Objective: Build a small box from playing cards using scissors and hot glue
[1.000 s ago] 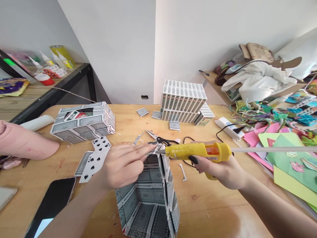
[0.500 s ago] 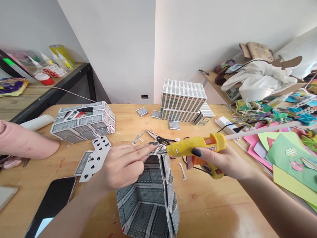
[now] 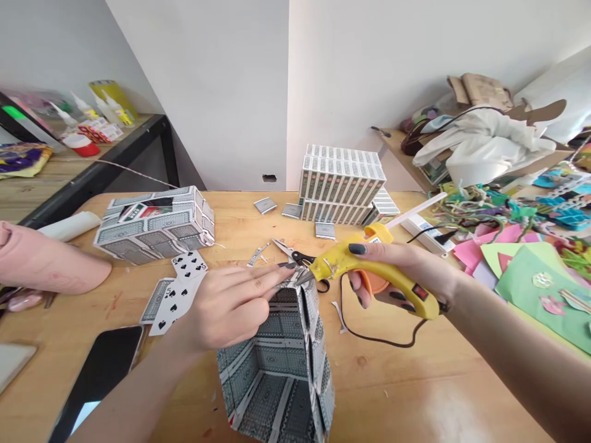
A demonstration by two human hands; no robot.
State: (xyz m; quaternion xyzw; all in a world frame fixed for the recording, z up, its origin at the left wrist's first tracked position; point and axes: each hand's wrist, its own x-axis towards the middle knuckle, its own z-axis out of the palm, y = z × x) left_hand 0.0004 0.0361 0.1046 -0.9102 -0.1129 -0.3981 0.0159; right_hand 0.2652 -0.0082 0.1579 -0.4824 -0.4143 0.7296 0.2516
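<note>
My right hand [image 3: 401, 271] is wrapped round a yellow hot glue gun [image 3: 337, 255] with an orange trigger and a pale glue stick [image 3: 420, 209] sticking out of its back. Its metal nozzle meets the top edge of an open-fronted box made of playing cards [image 3: 281, 369]. On that same edge, my left hand [image 3: 235, 301] presses with fingers together, dark-nailed tips close to the nozzle. The left thumb is partly hidden beneath the fingers. Black-handled scissors [image 3: 305, 257] lie behind the box, partly covered by the glue gun.
A second card-built box [image 3: 154, 224] stands at the back left, near loose playing cards [image 3: 178, 301] and a phone [image 3: 101, 375]. Stacked card packs [image 3: 341, 184] stand at the back. Coloured paper [image 3: 545, 295] and a power strip [image 3: 427, 234] are right. A black cord [image 3: 378, 339] trails from the gun.
The glue gun has turned in my right hand: its back end now points up and away, its handle lower right. My left hand and the box stay nearly still.
</note>
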